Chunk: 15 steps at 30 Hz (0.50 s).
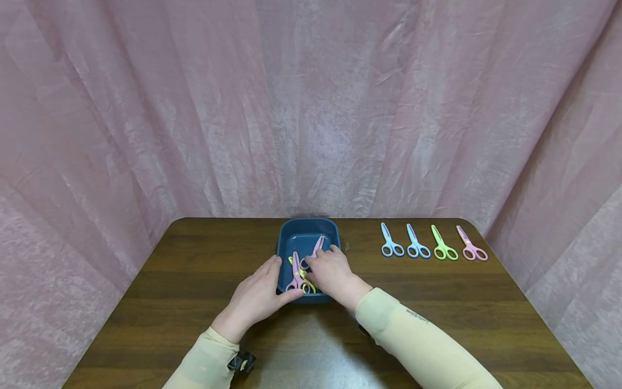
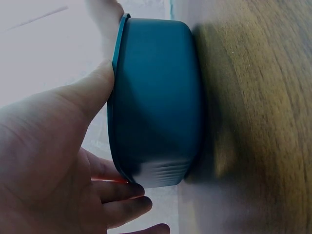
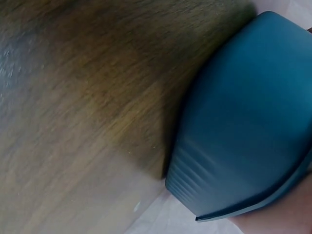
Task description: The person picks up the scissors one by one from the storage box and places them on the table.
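A dark blue plastic bin [image 1: 313, 222] stands near the back of the wooden table. Inside it lie pink scissors [image 1: 295, 267] at the left, another pair of pink scissors [image 1: 318, 246] at the right and yellow scissors [image 1: 310, 284] partly beneath. My left hand [image 1: 257, 292] rests at the bin's near left corner, thumb on the front rim and relaxed fingers along the left side. Over the right rim reaches my right hand [image 1: 332, 273], fingertips down among the scissors, right at the handles of the right pink pair. I cannot tell whether it grips them.
Right of the bin, several scissors lie in a row, blades pointing back: blue scissors [image 1: 390, 243], a second blue pair [image 1: 416, 243], green scissors [image 1: 442, 246] and pink scissors [image 1: 470, 246]. A pink curtain [image 1: 311, 108] hangs behind the wooden table [image 1: 204, 259].
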Available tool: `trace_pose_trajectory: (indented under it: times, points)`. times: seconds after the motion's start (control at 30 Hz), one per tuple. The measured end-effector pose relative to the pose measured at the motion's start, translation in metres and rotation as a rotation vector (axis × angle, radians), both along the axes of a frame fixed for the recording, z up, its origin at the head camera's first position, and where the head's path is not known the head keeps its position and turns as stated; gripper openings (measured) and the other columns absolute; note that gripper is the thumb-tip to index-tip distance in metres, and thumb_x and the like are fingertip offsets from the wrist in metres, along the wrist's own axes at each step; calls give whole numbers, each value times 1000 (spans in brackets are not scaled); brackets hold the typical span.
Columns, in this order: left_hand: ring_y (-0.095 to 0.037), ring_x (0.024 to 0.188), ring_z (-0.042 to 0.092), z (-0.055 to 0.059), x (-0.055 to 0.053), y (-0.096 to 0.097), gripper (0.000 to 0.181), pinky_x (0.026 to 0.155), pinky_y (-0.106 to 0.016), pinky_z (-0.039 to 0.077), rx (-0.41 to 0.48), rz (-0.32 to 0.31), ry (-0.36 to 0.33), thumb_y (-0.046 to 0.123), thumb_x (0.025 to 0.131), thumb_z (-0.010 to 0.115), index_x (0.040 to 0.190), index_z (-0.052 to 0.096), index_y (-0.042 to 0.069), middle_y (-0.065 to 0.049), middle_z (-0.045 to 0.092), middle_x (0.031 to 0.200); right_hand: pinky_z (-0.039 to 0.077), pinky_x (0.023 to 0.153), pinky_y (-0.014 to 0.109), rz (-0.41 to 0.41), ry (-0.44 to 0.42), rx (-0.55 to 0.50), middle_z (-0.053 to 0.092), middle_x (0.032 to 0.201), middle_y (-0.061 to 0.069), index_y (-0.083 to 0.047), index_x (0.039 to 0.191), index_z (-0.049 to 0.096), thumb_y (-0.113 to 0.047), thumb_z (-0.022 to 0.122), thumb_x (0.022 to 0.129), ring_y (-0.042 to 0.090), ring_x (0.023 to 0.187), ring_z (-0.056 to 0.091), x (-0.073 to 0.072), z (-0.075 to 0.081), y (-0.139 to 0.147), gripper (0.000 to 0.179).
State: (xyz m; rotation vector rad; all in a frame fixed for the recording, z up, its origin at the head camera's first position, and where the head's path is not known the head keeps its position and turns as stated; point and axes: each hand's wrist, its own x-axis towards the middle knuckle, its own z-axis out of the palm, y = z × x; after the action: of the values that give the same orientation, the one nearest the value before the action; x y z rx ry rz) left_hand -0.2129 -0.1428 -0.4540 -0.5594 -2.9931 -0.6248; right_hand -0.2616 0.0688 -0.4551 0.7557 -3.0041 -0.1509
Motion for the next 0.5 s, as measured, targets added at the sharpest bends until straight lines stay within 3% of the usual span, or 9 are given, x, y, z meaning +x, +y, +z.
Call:
trace_pose_trajectory:
  times: [0.5]
  points:
    - [-40,155,47,-2,-2,0,106,118,-59,47,-4,9,-17,67,96,78,163,45,-8,-28,46,167,47,119,55,7,29,-14,78,129,13,-14,143,73,-47,70,109,30,121,75,-3,-6,0,47]
